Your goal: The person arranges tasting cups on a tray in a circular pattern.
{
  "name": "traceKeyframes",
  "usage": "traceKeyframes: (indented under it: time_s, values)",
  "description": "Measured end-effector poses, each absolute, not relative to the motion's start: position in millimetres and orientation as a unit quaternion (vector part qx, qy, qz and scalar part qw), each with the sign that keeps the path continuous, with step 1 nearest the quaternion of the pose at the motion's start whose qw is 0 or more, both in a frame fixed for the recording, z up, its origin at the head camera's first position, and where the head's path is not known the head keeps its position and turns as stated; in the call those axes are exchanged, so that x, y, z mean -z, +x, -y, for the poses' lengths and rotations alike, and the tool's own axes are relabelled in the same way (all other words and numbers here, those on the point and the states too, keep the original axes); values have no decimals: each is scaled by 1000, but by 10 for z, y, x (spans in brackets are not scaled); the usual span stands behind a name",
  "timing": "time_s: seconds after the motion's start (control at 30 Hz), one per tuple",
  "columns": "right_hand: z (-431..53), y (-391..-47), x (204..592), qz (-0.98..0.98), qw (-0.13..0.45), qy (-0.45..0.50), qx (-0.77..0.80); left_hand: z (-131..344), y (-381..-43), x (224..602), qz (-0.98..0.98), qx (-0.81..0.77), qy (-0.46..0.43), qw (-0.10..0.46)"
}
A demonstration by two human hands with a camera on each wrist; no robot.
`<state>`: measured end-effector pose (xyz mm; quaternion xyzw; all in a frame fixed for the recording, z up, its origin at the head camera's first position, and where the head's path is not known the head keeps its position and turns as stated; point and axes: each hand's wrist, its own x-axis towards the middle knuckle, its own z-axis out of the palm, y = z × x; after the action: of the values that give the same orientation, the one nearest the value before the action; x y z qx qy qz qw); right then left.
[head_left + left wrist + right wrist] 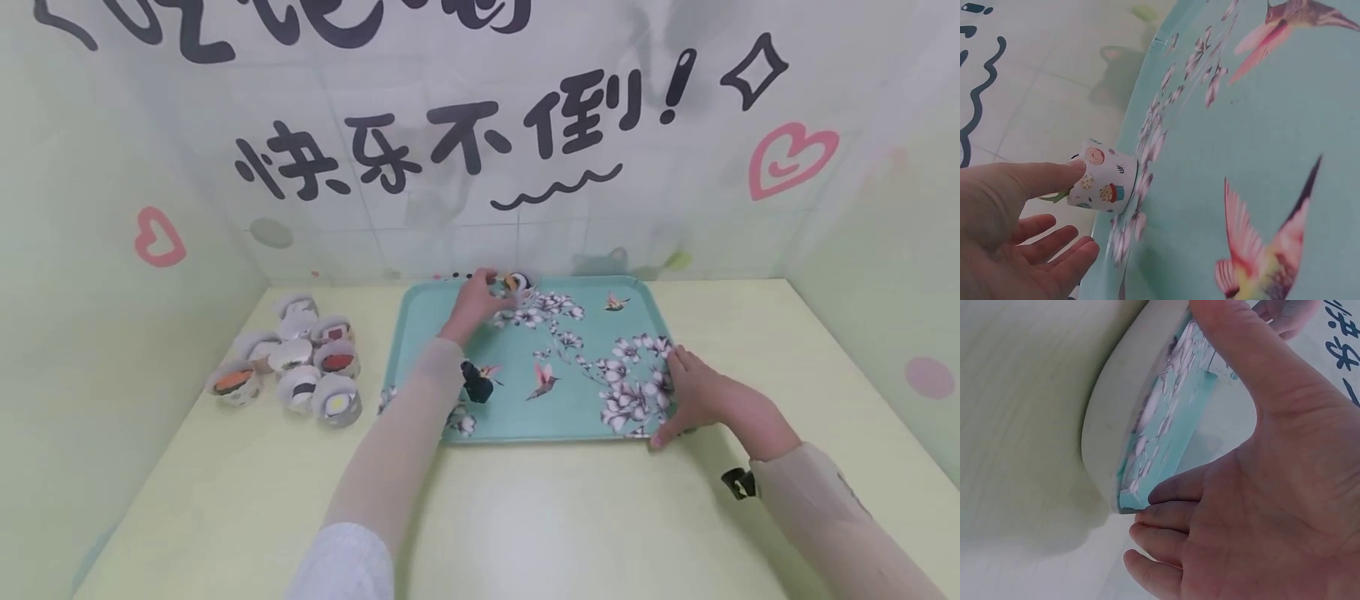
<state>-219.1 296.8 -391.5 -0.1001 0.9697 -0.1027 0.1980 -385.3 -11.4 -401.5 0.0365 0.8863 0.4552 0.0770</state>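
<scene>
A turquoise tray printed with white blossoms and hummingbirds lies on the table. At its far edge stands a small paper cup, white with cupcake and cookie prints; in the head view a food picture shows in the cup's mouth. My left hand is beside the cup, one extended digit overlapping its side in the left wrist view and the other fingers loosely bent away from it. Around the tray's near right corner my right hand rests spread, thumb at the front rim and fairly straight fingers along the right side.
Left of the tray, several similar small cups with food pictures sit clustered on the pale yellow table. Behind rises a white wall sheet with black lettering and pink hearts; further panels flank the table left and right.
</scene>
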Motion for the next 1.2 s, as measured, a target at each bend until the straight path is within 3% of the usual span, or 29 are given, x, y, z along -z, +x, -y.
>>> traceKeyframes:
  time_s: [0.53,1.2]
  values:
    - [-2972,-2207,3881,-969,205,-103,87,353,-3555,3747,-887,-447,51,101]
    - [-2962,-2226,3851,-966,222,-96,95,666,-3003,3402,-858,-479,139,122]
